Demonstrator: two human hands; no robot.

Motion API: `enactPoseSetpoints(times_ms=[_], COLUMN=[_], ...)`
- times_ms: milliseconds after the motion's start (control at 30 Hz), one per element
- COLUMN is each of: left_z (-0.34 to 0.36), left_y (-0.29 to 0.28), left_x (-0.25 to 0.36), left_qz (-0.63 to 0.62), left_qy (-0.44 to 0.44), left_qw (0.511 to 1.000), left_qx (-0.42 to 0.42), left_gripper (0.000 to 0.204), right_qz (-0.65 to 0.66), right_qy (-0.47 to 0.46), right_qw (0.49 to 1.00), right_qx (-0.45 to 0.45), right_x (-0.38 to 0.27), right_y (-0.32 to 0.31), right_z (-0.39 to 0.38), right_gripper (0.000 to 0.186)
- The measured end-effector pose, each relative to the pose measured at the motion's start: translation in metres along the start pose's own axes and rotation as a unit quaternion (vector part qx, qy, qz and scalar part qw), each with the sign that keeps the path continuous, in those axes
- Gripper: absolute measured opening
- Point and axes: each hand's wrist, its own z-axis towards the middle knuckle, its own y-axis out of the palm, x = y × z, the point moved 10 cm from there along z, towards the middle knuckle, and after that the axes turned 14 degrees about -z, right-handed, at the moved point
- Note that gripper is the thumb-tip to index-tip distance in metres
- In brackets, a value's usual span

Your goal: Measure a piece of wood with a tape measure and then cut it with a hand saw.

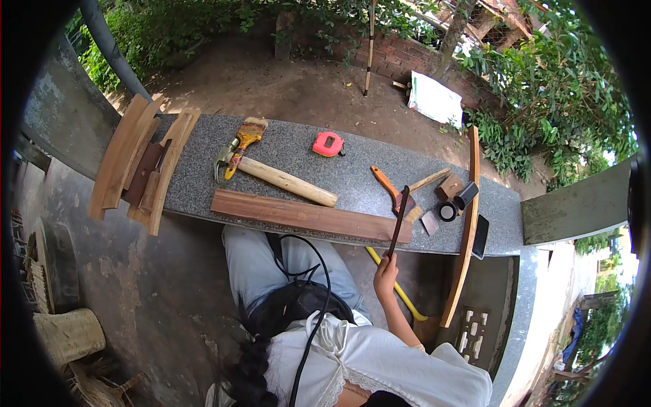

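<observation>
The right hand (386, 272) is curled round the near end of a dark stick (400, 220), over the plank (305, 216) towards its right; the left hand is out of sight. Steady wrist, clear of the nearby brush (386, 182).

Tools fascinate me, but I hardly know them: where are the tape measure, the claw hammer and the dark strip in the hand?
Pink tape measure (328, 144): head view, middle of its case.
Claw hammer (288, 181): head view, wooden handle.
Dark thin strip (398, 222): head view, mid-length, beyond the right hand (386, 274).
</observation>
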Motion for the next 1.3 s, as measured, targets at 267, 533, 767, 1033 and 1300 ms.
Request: enactPoseSetpoints(times_ms=[267,533,767,1033,1300], left_z=[0.017,0.030,0.033,0.012,-0.033], left_y=[0.020,0.027,0.024,0.017,0.010], left_x=[-0.012,-0.015,-0.018,-0.049,-0.068], left_qz=[-0.028,-0.050,-0.058,-0.053,0.032], left_qy=[-0.019,-0.035,-0.058,-0.128,-0.180], left_qw=[0.998,0.992,0.985,0.970,0.957], left_qx=[-0.060,-0.109,-0.150,-0.201,-0.226], left_gripper=[0.019,0.020,0.020,0.021,0.020], right_qz=[0.012,0.023,0.032,0.012,0.011], right_qy=[0.001,-0.005,0.000,-0.002,-0.024], right_qw=[1.000,1.000,0.999,1.000,0.999], right_qx=[-0.009,-0.005,0.003,-0.011,0.024], right_x=[-0.002,-0.004,0.004,0.004,-0.005], right_y=[0.001,-0.002,0.004,0.003,-0.004], right_z=[0.002,0.002,0.000,0.001,-0.012], right_gripper=[0.012,0.011,0.011,0.011,0.013])
